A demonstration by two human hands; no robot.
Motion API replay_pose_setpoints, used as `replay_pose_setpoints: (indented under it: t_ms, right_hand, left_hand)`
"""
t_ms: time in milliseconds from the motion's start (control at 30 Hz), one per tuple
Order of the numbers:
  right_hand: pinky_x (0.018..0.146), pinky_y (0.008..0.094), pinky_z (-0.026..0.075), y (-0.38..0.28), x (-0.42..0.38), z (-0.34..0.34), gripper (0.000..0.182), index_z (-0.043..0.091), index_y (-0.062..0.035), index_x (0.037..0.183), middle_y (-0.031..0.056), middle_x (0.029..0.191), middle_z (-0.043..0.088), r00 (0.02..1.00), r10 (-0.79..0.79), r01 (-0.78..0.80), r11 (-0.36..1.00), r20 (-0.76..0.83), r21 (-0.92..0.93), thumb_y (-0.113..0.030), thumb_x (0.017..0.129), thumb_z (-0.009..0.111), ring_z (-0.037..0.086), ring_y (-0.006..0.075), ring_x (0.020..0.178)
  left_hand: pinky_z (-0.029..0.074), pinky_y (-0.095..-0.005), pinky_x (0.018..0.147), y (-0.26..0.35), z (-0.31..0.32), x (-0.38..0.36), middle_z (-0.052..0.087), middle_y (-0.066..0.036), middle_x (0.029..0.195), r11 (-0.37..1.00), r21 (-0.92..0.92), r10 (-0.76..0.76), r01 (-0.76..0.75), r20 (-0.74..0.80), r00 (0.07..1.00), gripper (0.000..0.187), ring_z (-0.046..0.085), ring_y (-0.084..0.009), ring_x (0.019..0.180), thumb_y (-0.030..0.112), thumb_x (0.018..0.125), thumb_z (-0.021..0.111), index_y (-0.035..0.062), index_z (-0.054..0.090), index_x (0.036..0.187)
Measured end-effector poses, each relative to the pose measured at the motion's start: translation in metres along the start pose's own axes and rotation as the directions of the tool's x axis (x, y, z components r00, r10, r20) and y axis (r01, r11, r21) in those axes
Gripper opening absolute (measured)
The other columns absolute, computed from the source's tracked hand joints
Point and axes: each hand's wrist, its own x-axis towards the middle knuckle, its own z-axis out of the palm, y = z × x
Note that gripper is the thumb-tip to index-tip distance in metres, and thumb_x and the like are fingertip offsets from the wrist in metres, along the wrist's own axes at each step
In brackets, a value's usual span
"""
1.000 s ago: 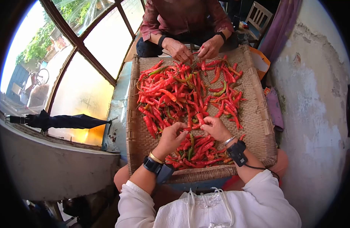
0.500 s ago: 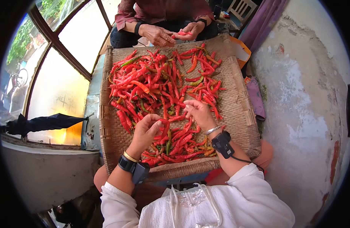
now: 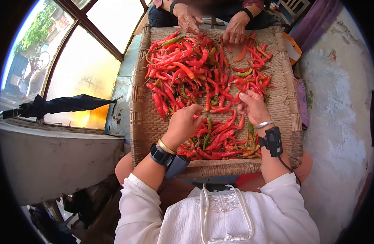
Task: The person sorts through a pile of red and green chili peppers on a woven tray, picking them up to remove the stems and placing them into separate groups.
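Note:
A large heap of red chili peppers, with a few green and orange ones in it, lies on a woven tray. My right hand is closed at the fingertips on a red chili pepper, at the right side of the heap. My left hand is curled with thumb and fingers drawn together, over the gap between the heap and a nearer pile of chili peppers. What it holds, if anything, is hidden.
Across the tray, another person's hands reach to the peppers at its far edge. A folded dark umbrella lies by the window at left. A rough plaster wall rises at right.
The view has shifted, so the tray sits higher and further right. The red pepper seen in my left hand no longer shows there. The other person's hands have come down to the peppers.

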Motion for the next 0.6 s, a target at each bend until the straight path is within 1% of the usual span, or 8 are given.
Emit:
replay_pose_setpoints:
  t_ms: [133,167,200,233,333,467,533,600]
  right_hand:
    - [0.046,0.0197,0.044,-0.004,-0.003,-0.002,0.021,0.059,-0.002,0.093,0.0038,0.074,0.061,0.97,-0.059,0.075,0.995,-0.238,0.061,-0.02,0.083,0.06,0.057,0.0069,0.058]
    - [0.05,0.0239,0.046,0.009,-0.002,0.001,0.024,0.059,-0.0021,0.096,0.0055,0.079,0.061,0.986,-0.091,0.041,0.945,-0.142,-0.325,-0.021,0.081,0.062,0.059,0.0114,0.062]
    - [0.053,0.0281,0.048,0.02,-0.002,0.006,0.028,0.059,-0.0022,0.098,0.0073,0.083,0.061,0.995,-0.09,0.042,0.747,-0.038,-0.663,-0.022,0.079,0.064,0.06,0.016,0.065]
    - [0.064,0.0364,0.049,0.031,-0.001,0.01,0.026,0.06,-0.0039,0.094,0.01,0.084,0.059,0.912,-0.361,0.337,0.383,0.196,-0.86,-0.02,0.075,0.066,0.06,0.0265,0.074]
    - [0.068,0.0396,0.047,0.04,-0.003,0.019,0.017,0.061,-0.0059,0.086,0.0124,0.079,0.056,0.922,-0.319,0.25,0.057,0.22,-0.966,-0.015,0.072,0.066,0.057,0.0313,0.079]
    - [0.065,0.0398,0.046,0.034,-0.001,0.011,0.011,0.061,-0.0059,0.08,0.0109,0.076,0.055,0.92,-0.254,0.33,0.083,0.3,-0.94,-0.015,0.073,0.063,0.057,0.0302,0.076]
    - [0.065,0.0391,0.046,0.024,-0.008,0.017,0.012,0.061,-0.0055,0.08,0.0107,0.075,0.056,0.911,-0.258,0.365,0.144,0.321,-0.92,-0.015,0.073,0.062,0.057,0.0302,0.075]
    - [0.065,0.0385,0.046,0.019,-0.015,0.021,0.013,0.062,-0.005,0.081,0.0105,0.075,0.057,0.905,-0.257,0.395,0.209,0.34,-0.895,-0.015,0.073,0.062,0.057,0.0301,0.075]
  left_hand:
    - [0.047,-0.0382,0.062,0.001,0.004,0.001,0.062,-0.011,0.082,0.958,0.277,0.052,-0.072,0.081,0.995,0.021,0.06,-0.0299,0.071,0.016,0.077,0.062,0.0069,0.059,0.095]
    - [0.047,-0.0392,0.063,0.0,0.005,0.0,0.061,-0.012,0.084,0.942,0.324,0.033,-0.088,0.17,0.985,0.022,0.059,-0.0303,0.073,0.016,0.076,0.062,0.0073,0.059,0.096]
    - [0.047,-0.0402,0.064,-0.003,0.005,-0.002,0.06,-0.012,0.086,0.924,0.366,0.014,-0.11,0.257,0.966,0.024,0.059,-0.0306,0.076,0.016,0.075,0.062,0.0076,0.059,0.097]
    - [0.048,-0.0407,0.066,-0.006,0.006,-0.004,0.056,-0.013,0.096,0.942,0.299,0.061,-0.151,0.29,0.955,0.026,0.059,-0.0311,0.079,0.016,0.074,0.062,0.0079,0.059,0.099]
    - [0.049,-0.0405,0.065,-0.004,0.014,-0.007,0.054,-0.012,0.102,0.918,0.341,0.076,-0.201,0.347,0.935,0.032,0.06,-0.0301,0.079,0.016,0.073,0.061,0.0083,0.057,0.104]
    - [0.05,-0.0401,0.065,-0.006,0.011,-0.005,0.052,-0.012,0.106,0.894,0.383,0.072,-0.231,0.387,0.919,0.037,0.06,-0.0302,0.079,0.016,0.073,0.062,0.0092,0.054,0.109]
    - [0.05,-0.0392,0.063,-0.002,0.011,-0.002,0.053,-0.012,0.104,0.922,0.294,0.217,-0.251,0.144,0.965,0.037,0.06,-0.0291,0.078,0.016,0.074,0.062,0.0089,0.054,0.109]
    - [0.05,-0.039,0.065,0.007,0.009,-0.002,0.054,-0.012,0.105,0.941,0.246,0.198,-0.232,0.156,0.968,0.037,0.06,-0.0295,0.079,0.017,0.074,0.061,0.0086,0.055,0.109]
